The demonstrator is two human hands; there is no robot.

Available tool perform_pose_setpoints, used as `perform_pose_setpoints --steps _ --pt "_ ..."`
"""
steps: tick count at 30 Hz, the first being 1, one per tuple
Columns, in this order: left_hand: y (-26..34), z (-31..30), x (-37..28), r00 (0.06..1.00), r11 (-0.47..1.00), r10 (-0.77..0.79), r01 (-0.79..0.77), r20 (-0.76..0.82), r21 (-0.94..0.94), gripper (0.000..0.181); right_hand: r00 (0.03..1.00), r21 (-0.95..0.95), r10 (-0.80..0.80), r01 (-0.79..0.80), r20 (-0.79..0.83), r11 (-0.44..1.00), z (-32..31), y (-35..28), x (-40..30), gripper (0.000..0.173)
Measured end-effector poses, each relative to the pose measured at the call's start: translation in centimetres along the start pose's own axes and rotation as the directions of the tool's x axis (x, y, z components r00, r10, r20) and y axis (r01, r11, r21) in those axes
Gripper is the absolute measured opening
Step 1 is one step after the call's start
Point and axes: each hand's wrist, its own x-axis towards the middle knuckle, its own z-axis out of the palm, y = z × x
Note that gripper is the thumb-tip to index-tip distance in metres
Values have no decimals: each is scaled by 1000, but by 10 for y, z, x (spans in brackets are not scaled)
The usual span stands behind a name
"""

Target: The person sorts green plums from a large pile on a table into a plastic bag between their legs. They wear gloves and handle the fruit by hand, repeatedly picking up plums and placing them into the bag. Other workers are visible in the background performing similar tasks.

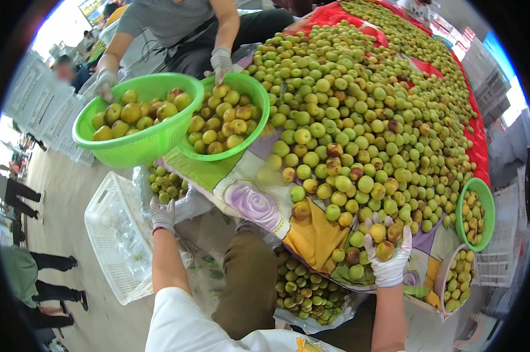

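My left hand (pixel 163 214), in a white glove, reaches to the near edge of a plastic-lined crate of green jujubes (pixel 166 185). Its fingers are apart and I see nothing held in it. At the edge of the cloth-covered table, my right hand (pixel 387 264) is turned palm up. Several yellow-brown jujubes (pixel 384 251) rest in its curled, gloved fingers. Beyond it spreads a large heap of green jujubes (pixel 357 132), some with brown patches. Loose fruits (pixel 356 240) lie just left of that hand.
Opposite, a person's gloved hands hold a tilted green basket (pixel 137 143) above another green basket (pixel 265 105), both with fruit. A white crate (pixel 115 251) stands on the floor at left. A lined container of fruit (pixel 307 292) sits below the table edge. Two fruit baskets (pixel 489 220) (pixel 441 281) stand at right.
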Motion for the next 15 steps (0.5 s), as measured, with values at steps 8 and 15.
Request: perform_pose_setpoints --steps 8,15 --pt "-27 47 -142 883 554 -246 -210 400 805 40 999 47 8 -10 49 999 7 0 -6 52" --pt "-41 174 -302 652 -354 -521 -753 551 555 26 996 122 22 -33 88 992 7 -10 -18 50"
